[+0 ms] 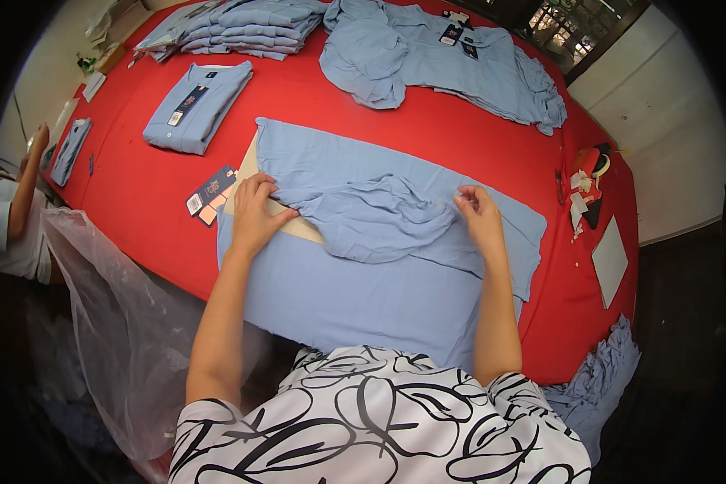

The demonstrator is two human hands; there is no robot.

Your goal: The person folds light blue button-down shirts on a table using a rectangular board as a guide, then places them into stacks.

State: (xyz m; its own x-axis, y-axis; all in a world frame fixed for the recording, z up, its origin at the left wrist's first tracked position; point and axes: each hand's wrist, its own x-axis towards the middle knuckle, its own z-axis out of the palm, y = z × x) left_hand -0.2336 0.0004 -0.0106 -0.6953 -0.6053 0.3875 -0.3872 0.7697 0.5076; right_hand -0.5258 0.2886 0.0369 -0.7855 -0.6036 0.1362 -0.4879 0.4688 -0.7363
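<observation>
A light blue shirt [363,302] lies partly folded in front of me on the table, over a pale cream card [302,229] that shows at its left. One sleeve [379,218] lies bunched across the middle. My left hand [254,216] rests on the card and the fabric at the sleeve's left end, thumb and fingers spread. At the right, my right hand [482,218] has its thumb and fingertips pinched together at the sleeve's end. Dark blue and orange hang tags [210,194] lie beside the shirt, left of my left hand.
The table has a red cloth [290,93]. On it are a folded tagged shirt [198,109], a stack of folded shirts [254,28] and loose shirts [452,68]. Tape and scraps [593,173] lie right. Clear plastic [129,306] hangs left, near another person's arm [26,181].
</observation>
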